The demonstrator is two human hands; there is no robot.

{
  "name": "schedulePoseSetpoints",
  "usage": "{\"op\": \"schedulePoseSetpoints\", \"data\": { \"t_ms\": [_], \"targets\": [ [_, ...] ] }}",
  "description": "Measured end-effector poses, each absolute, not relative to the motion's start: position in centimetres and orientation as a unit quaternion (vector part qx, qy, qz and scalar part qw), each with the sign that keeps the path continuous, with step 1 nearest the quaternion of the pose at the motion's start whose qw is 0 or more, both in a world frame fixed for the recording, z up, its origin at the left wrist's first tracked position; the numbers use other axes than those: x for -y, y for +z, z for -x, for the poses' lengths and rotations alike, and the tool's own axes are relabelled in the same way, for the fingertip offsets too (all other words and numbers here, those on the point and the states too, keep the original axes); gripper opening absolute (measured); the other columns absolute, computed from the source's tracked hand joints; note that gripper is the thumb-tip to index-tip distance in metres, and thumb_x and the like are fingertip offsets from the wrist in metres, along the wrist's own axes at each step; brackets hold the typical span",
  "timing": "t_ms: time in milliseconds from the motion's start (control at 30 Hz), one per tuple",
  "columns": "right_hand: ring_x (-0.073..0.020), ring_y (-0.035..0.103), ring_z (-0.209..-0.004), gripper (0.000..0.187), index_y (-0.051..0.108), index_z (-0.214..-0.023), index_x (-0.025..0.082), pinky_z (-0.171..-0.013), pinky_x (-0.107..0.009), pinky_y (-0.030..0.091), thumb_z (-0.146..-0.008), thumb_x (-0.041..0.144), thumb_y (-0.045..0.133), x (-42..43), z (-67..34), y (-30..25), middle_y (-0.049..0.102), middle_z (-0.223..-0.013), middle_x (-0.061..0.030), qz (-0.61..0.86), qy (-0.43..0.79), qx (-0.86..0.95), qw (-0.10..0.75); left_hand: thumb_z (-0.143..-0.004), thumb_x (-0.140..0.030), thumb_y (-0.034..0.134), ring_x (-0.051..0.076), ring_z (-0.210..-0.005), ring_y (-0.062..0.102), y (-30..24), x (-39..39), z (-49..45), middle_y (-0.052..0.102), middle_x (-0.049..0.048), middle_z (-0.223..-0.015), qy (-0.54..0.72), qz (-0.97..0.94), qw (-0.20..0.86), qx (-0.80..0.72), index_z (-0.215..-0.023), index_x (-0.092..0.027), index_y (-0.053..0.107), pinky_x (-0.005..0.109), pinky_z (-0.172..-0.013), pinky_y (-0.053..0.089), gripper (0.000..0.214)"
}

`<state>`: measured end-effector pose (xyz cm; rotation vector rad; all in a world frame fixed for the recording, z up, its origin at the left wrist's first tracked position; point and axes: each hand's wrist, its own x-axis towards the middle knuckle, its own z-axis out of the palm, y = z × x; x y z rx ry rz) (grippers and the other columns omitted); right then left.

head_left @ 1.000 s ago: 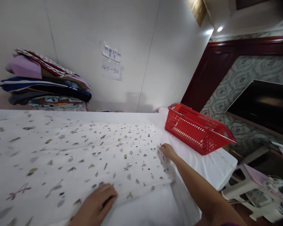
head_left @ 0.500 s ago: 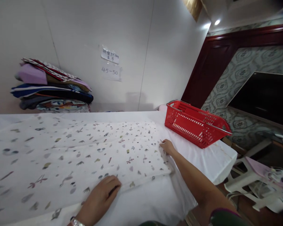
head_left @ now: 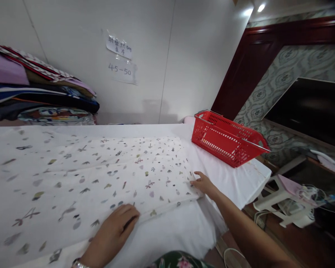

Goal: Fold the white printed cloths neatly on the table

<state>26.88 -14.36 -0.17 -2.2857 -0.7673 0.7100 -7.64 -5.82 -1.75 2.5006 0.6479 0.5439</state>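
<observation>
A large white cloth [head_left: 100,186] printed with small grey, green and reddish figures lies spread over a white-covered table. My left hand [head_left: 114,230] is at the cloth's near edge, palm down. Its thumb and fingertips come together on that edge, with a narrow dark gap behind them. At the right end of the cloth, my right hand [head_left: 202,183] rests on the side edge, thumb and index finger apart. The cloth's near edge shows a folded layer, and low creases run along its surface.
A red plastic basket [head_left: 226,143] with metal handles stands at the table's back right. Folded fabrics [head_left: 41,95] are piled at the back left, against a pale wall with paper labels [head_left: 120,59]. A pink-topped white stool [head_left: 293,190] and cables are beyond the table's right end.
The view has shifted a little, so the pile and the basket appear further left and higher. My right hand has slid slightly nearer along the side edge, its fingers more spread. My left hand stays put.
</observation>
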Motion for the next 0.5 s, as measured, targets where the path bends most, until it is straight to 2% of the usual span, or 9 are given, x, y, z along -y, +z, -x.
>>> {"op": "schedulePoseSetpoints", "data": {
  "t_ms": [133,300,400,500],
  "targets": [
    [-0.0096,0.055,-0.049,0.062,0.035,-0.126,0.023,-0.043,-0.019,0.04,-0.071,0.031,0.062,16.7,-26.3,-0.7,0.056,-0.075,0.0026,0.805,0.377,0.293,0.351,-0.089,-0.029,0.041,0.014,-0.08,0.055,-2.0,5.7,7.6,0.059,-0.0002,-0.086,0.207,-0.916,0.239,-0.247,-0.086,-0.024,0.058,0.024,-0.071,0.047,0.018],
    [-0.0073,0.045,-0.036,0.049,0.038,-0.118,0.021,-0.035,-0.019,0.032,-0.073,0.029,0.056,18.2,-26.0,-1.9,0.047,-0.061,0.008,0.795,0.37,0.315,0.363,-0.088,-0.032,0.043,0.014,-0.078,0.057,-2.2,5.8,7.4,0.06,-0.0006,-0.084,0.228,-0.916,0.216,-0.248,-0.085,-0.024,0.059,0.024,-0.071,0.048,0.018],
    [-0.0073,0.042,-0.036,0.042,0.042,-0.117,0.023,-0.039,-0.02,0.03,-0.077,0.03,0.052,18.5,-26.1,-2.1,0.047,-0.058,0.008,0.823,0.329,0.352,0.303,-0.087,-0.031,0.043,0.014,-0.079,0.057,-2.0,5.9,7.4,0.061,-0.0002,-0.084,0.227,-0.922,0.197,-0.243,-0.085,-0.024,0.059,0.024,-0.071,0.049,0.018],
    [-0.0116,0.052,-0.053,0.04,0.049,-0.114,0.02,-0.052,-0.023,0.035,-0.076,0.03,0.054,18.3,-26.5,-1.5,0.055,-0.063,0.0027,0.848,0.225,0.432,0.211,-0.087,-0.03,0.044,0.015,-0.079,0.057,-1.8,6.1,7.5,0.061,-0.0002,-0.085,0.207,-0.933,0.178,-0.233,-0.086,-0.025,0.06,0.025,-0.072,0.049,0.016]
  ]
}}
